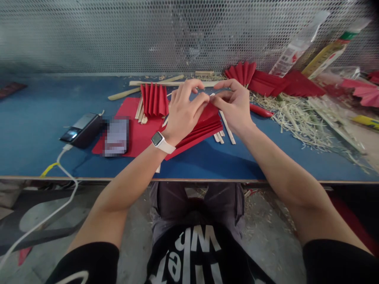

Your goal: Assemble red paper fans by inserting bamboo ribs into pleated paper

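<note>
My left hand (185, 108), with a white watch on its wrist, is closed at the upper edge of a red pleated paper (199, 132). The fingertips of my right hand (233, 102) pinch the same edge, close beside the left thumb. The paper's folds fan toward the table's front, and my left hand covers part of them. Whether anything thin lies between the fingertips is too small to tell. Several pale wooden sticks (227, 127) lie under and to the right of the paper. A smaller pleated red fan (154, 99) rests left of my left hand on red sheets (137, 136).
A phone (117, 136) and a dark device with a white cable (84, 130) sit on the left of the blue table (38, 126). Wood shavings (299, 122), a red-handled tool (261, 110), more red fans (241, 73) and bottles (331, 51) are at right. A perforated metal panel (118, 35) stands behind.
</note>
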`<state>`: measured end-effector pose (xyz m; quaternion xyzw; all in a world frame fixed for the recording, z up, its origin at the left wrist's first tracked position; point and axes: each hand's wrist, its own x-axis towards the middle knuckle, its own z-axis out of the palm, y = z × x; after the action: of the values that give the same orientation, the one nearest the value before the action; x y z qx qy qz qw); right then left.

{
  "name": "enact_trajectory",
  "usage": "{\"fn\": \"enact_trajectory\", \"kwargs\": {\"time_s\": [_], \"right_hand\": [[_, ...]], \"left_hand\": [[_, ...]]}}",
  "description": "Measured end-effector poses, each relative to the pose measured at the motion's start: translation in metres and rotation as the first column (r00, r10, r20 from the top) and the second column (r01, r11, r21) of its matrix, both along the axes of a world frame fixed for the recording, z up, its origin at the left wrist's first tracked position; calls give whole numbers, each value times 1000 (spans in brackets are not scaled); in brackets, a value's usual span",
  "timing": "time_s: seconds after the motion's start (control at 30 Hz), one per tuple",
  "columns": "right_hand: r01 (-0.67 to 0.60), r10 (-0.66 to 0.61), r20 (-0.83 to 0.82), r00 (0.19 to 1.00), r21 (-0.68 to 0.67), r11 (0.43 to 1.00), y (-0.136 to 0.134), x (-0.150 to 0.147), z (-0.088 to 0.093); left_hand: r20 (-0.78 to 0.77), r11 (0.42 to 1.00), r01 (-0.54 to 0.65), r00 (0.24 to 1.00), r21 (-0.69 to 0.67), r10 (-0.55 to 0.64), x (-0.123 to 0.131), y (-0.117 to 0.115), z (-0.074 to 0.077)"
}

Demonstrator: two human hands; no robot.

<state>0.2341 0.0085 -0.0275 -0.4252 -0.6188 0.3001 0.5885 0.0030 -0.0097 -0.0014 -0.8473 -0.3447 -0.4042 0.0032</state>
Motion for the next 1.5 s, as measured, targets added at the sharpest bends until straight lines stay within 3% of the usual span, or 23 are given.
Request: {"fn": "enact_trajectory", "kwargs": {"time_s": [0.27, 0.4, 0.77, 0.9, 1.13, 1.37, 1.5], "right_hand": [[-50, 48, -34, 998, -71, 996, 7, 3, -5], [-90, 87, -51, 995, -55, 994, 5, 4, -1], [-95, 90, 90, 992, 59, 994, -21, 5, 26], [-114, 112, 65, 992, 26, 993, -15, 5, 23], [-168, 169, -54, 984, 11, 986, 10, 7, 0], [-159, 158, -79, 984, -9, 987, 11, 9, -4], [-140, 140, -51, 989, 1, 990, 13, 9, -5]], "left_hand": [[102, 1000, 25, 994, -6, -24, -1, 0, -2], [51, 998, -33, 998, -45, 35, -2, 1, -3], [187, 977, 15, 982, -211, 25, -1, -2, -3], [194, 988, 41, 981, -148, -11, -1, 3, -7], [92, 991, 68, 993, 112, -79, -5, 18, -15], [105, 983, 5, 994, 183, -24, -3, 4, -7], [110, 993, 13, 994, 121, -26, -4, 8, -9]]}}
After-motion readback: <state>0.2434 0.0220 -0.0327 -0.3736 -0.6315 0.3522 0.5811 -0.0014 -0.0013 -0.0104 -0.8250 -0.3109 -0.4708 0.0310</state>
